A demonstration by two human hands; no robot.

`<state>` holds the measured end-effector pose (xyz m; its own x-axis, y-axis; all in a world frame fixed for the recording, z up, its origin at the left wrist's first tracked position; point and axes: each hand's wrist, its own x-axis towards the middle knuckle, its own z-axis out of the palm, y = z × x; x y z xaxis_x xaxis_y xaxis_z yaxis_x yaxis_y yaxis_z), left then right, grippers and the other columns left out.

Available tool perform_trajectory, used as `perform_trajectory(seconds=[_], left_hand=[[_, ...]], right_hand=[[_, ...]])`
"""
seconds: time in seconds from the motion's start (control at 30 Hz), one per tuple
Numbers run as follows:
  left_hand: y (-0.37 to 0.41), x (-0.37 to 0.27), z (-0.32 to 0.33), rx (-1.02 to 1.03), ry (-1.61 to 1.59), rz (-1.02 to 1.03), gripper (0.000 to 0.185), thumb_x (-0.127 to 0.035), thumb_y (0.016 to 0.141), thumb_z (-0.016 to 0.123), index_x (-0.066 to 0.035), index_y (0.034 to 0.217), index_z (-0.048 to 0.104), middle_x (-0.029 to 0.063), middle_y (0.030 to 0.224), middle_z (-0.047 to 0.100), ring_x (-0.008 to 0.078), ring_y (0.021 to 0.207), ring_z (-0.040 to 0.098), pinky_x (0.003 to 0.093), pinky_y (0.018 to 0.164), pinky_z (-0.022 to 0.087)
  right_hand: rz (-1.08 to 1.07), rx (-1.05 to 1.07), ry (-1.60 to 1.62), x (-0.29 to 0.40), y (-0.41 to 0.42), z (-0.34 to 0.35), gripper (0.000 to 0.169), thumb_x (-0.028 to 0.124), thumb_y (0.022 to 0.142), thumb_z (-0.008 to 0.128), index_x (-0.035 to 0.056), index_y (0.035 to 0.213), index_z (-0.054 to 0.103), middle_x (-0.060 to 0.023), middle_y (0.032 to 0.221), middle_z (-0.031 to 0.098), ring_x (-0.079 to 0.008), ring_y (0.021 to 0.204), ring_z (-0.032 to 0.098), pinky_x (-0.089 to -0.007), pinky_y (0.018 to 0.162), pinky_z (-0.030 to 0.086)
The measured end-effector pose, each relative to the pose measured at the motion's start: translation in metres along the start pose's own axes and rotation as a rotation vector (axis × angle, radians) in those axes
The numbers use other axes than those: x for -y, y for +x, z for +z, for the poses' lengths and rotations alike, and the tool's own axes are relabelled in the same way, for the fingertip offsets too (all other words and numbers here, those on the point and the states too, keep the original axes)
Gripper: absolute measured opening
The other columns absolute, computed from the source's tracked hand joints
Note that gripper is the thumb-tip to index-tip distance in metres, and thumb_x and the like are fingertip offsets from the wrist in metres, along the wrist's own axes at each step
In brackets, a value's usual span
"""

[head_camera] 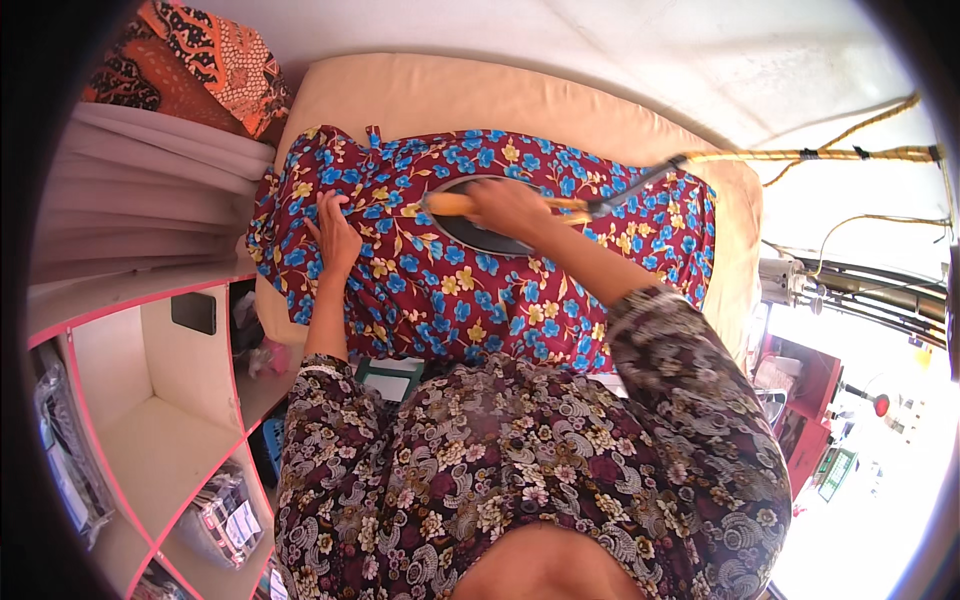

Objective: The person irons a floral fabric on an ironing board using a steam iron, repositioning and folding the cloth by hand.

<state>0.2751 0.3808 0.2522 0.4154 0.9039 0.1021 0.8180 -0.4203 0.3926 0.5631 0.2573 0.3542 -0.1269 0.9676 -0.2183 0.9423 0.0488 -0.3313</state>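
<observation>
A dark red garment or cloth point(469, 300) with blue and yellow flowers lies spread over a padded ironing table point(420, 86) with a beige cover. My right hand point(506, 210) is closed around the orange handle of an iron point(466, 238), whose dark oval base rests on the cloth. The iron and hand look slightly blurred. From the handle's rear a grey sleeve and yellow cord run off to the right. My left hand point(335, 234) lies on the cloth to the left of the iron, fingers spread, holding nothing.
At the left, pink-edged shelves point(161, 420) hold plastic-wrapped bundles point(225, 517) and a dark phone point(193, 313). Orange batik cloth point(225, 67) sits above folded pale fabric point(150, 187). The iron's yellow cord point(750, 155) hangs at the right, near a metal device point(784, 285).
</observation>
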Motion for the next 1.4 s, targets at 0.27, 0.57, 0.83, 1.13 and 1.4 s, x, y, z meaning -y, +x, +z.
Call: perform_trajectory(seconds=[0.27,0.57,0.83,1.13,1.4], left_hand=[[-0.058,-0.089,-0.019,0.032,-0.459,0.414,0.019,0.001,0.072,0.052,-0.002,0.091,0.056,0.0146,0.103,0.058,0.0316,0.103,0.054,0.0414,0.091,0.040],[-0.165,-0.078,-0.017,0.242,-0.382,0.486,0.014,-0.002,0.085,0.048,-0.005,0.091,0.060,0.0095,0.109,0.057,0.0296,0.109,0.052,0.0450,0.089,0.040],[-0.007,-0.053,-0.025,-0.099,-0.608,0.016,0.019,-0.001,0.090,0.043,-0.001,0.099,0.059,0.0140,0.098,0.063,0.0255,0.094,0.062,0.0358,0.082,0.049],[0.028,-0.032,0.075,0.235,0.253,0.184,0.060,-0.046,0.098,0.023,-0.013,0.148,0.015,0.0068,0.153,0.015,0.0255,0.142,0.011,0.0527,0.112,0.001],[0.045,-0.027,0.090,0.002,0.118,0.002,0.044,-0.034,0.097,0.036,-0.012,0.136,0.037,0.0116,0.138,0.040,0.0279,0.131,0.034,0.0547,0.110,0.012]], right_hand=[[0.020,-0.065,0.046,0.007,0.085,-0.003,0.034,0.035,0.081,0.062,0.0026,0.091,0.064,-0.0169,0.088,0.066,-0.0324,0.084,0.065,-0.0421,0.075,0.053],[0.356,0.004,-0.065,-0.076,0.040,-0.033,0.042,0.044,0.083,0.059,0.0051,0.096,0.067,-0.0164,0.092,0.067,-0.0322,0.089,0.065,-0.0424,0.082,0.051],[0.109,0.273,0.173,0.060,-0.039,0.028,0.038,0.039,0.083,0.052,0.0054,0.087,0.069,-0.0141,0.081,0.068,-0.0272,0.076,0.068,-0.0414,0.067,0.054],[0.460,-0.015,0.290,0.011,-0.104,0.047,0.033,0.030,0.089,0.049,0.0017,0.094,0.065,-0.0165,0.086,0.067,-0.0294,0.076,0.067,-0.0404,0.066,0.054],[1.278,-0.498,0.035,-0.177,-0.269,0.029,0.037,0.035,0.080,0.063,-0.0014,0.085,0.068,-0.0254,0.077,0.064,-0.0381,0.073,0.065,-0.0455,0.067,0.051]])
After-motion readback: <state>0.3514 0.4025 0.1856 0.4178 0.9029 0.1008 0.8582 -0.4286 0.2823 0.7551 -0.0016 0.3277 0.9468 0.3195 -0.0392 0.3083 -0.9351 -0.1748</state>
